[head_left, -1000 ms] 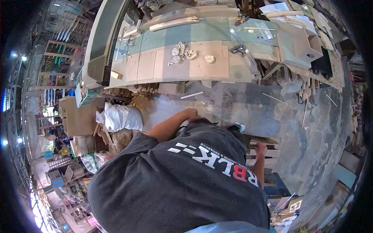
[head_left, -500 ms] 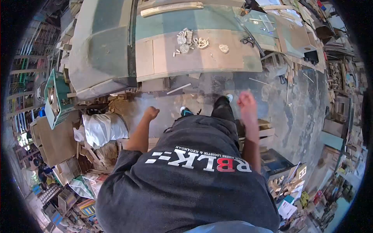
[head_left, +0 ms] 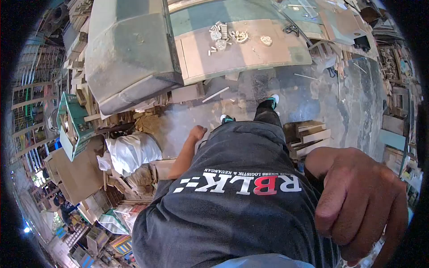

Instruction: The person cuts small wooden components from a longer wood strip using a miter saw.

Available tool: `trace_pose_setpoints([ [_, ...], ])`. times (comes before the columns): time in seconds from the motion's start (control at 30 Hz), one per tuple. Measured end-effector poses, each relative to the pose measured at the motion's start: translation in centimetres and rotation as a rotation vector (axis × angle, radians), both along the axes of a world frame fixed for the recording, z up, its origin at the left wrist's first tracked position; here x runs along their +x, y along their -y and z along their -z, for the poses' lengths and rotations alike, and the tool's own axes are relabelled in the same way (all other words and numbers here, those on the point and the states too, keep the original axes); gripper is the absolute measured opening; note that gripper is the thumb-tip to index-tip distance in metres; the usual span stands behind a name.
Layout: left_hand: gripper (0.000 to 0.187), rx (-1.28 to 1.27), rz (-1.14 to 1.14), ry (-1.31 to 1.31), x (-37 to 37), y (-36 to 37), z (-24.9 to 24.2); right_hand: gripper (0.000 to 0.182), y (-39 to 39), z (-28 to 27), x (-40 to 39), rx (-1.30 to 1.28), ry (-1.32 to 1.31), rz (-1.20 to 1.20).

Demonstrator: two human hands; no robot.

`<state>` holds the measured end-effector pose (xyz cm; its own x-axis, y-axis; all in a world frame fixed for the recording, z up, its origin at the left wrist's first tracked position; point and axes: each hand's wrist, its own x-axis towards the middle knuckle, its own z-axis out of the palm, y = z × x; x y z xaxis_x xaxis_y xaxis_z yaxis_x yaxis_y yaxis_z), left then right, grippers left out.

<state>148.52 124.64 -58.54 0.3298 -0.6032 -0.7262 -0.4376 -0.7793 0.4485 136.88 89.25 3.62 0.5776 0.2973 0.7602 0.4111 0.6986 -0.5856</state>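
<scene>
My left hand (head_left: 197, 132) hangs in the air beside my dark shirt (head_left: 223, 210), above the grey floor. Its fingers are curled closed, and no object shows in them. My right hand (head_left: 362, 201) is raised close to the camera and looks large at the lower right. The knuckles face me with the fingers bent down; nothing shows in it, though the fingertips are partly hidden. Neither hand touches the workbench (head_left: 196, 62), where small pale wooden pieces (head_left: 240, 36) and clear round containers (head_left: 220, 44) with similar pieces stand.
A bulky greenish-grey covered block (head_left: 129, 49) juts out at the bench's left. A white sack (head_left: 134, 152), a green crate (head_left: 73, 125) and cardboard (head_left: 78, 172) lie left of me. Stacked wood (head_left: 310, 136) is at my right. Another person (head_left: 66, 207) is far off at lower left.
My right hand has risen from beside the leg to near the camera. My left hand stays closed, nearer my body. The view has shifted, with the bench now higher and further right.
</scene>
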Motion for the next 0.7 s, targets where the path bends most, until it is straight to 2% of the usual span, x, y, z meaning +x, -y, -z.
trace_pose_setpoints([
  [0.03, 0.049, -0.017, -0.189, -0.046, 0.4, 1.3, -2.0, 0.013, -0.1, -0.1, 0.1, -0.014, -0.017, -0.015],
  [0.07, 0.049, -0.015, -0.192, -0.047, 0.7, 1.6, -2.1, 0.013, -0.2, -0.1, 0.2, -0.027, -0.035, -0.029],
  [0.13, 0.052, -0.033, -0.425, -0.041, 1.5, 2.3, -1.9, 0.01, -0.4, 0.0, 0.0, -0.03, -0.014, -0.044],
  [0.37, 0.055, -0.022, -0.361, 0.019, 4.3, 0.5, -1.2, 0.008, 0.0, 1.7, -2.0, 0.06, 0.027, 0.072],
  [0.43, 0.056, 0.139, -0.222, -0.008, 4.4, 0.1, -1.9, 0.01, 0.8, 3.3, -2.9, 0.112, -0.002, 0.175],
  [0.47, 0.056, 0.135, -0.215, -0.009, 4.3, -0.1, -2.0, 0.011, 1.2, 4.3, -3.4, 0.141, -0.038, 0.257],
  [0.57, 0.056, 0.121, -0.143, 0.016, 3.0, -2.0, 1.1, 0.016, 3.0, 10.5, -4.5, 0.207, -0.36, 0.644],
  [0.63, 0.055, 0.055, 0.113, 0.14, 1.9, -3.1, 4.0, 0.012, 5.0, 17.9, -5.1, 0.151, -0.669, 0.924],
  [0.67, 0.056, 0.051, 0.025, 0.116, 1.0, -2.5, 2.1, 0.012, 6.2, 22.7, -6.0, 0.074, -0.877, 1.004],
  [0.7, 0.056, 0.051, 0.016, 0.109, 0.6, -2.4, 2.6, 0.015, 7.3, 27.2, -6.9, -0.05, -1.058, 1.041],
])
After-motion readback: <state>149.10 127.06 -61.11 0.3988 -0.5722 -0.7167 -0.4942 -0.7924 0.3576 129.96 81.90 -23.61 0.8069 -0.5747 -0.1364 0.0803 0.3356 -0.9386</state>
